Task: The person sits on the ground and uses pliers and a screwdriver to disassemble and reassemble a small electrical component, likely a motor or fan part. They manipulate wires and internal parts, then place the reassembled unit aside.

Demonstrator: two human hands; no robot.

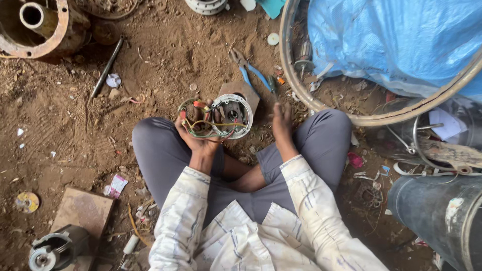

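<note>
I sit cross-legged on bare dirt. My left hand [198, 135] holds a round metal motor part [232, 116] with a tangle of red, yellow and green wires [201, 120] looped beside it. My right hand [281, 120] hovers open over my right knee, a little right of the part, holding nothing. Blue-handled pliers [251, 73] lie on the ground just beyond the part. A small screwdriver-like tool [272, 84] rests next to the pliers.
A large metal rim [321, 103] with a blue plastic sheet [396, 40] lies at the right. A dark drum [442, 216] stands at lower right. A rusty flanged pipe [37, 25], a metal rod [106, 66] and a small motor [55, 248] are at the left.
</note>
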